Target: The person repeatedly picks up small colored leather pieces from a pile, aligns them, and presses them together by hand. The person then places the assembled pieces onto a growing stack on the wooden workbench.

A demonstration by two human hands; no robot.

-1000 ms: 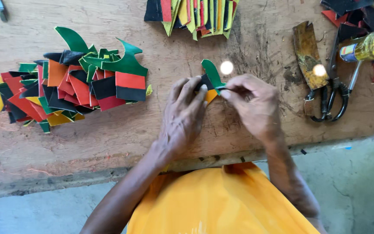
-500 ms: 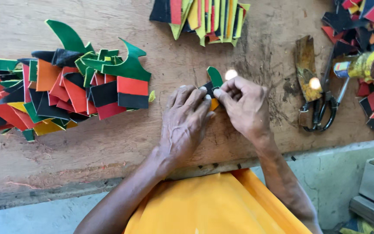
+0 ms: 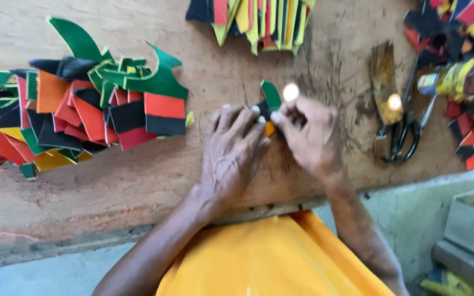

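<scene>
Head view: beside the scissors on the bench, left hand and right hand pinched a small green-tipped piece by its edges; it looked light, thin and bendable.

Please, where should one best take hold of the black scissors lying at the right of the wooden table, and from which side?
Probably at the loop handles of the scissors, coming from the near table edge: the loops point towards the person and lie free, while the blades run away between scraps.
</scene>
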